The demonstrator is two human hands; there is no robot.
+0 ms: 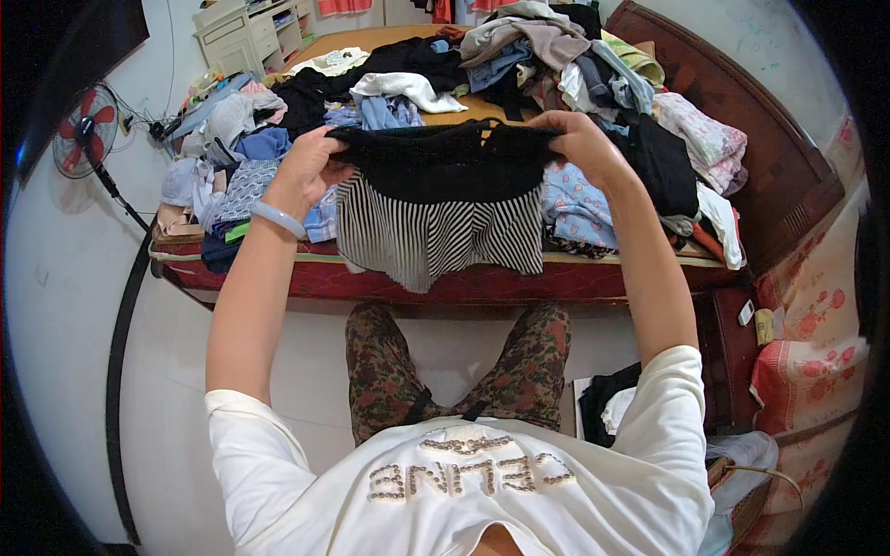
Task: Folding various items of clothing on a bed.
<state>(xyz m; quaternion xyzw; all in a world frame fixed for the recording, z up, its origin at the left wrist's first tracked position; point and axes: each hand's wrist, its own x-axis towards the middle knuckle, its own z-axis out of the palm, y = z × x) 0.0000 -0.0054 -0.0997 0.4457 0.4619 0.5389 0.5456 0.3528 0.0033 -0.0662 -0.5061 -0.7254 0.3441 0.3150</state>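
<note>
A garment [445, 177] with a black upper band and a black-and-white striped flared lower part hangs stretched between my hands. My left hand [313, 163] grips its top left corner, and my right hand [573, 139] pinches the top right corner. Thin black straps show along the upper edge near the right side. The striped hem falls past the front edge of the bed [306, 281]. Behind the left hand lie folded clothes, among them a blue-and-white patterned piece [247, 187]. Beside the right forearm rests folded light-blue printed fabric [577, 208].
A large clothes heap [535, 42] covers the bed's far right, near the wooden headboard [737, 118]. Dark clothes [410, 59] lie farther back. A pedestal fan [87, 132] stands at left. A dark red nightstand [726, 347] and patterned curtain [806, 361] are at right.
</note>
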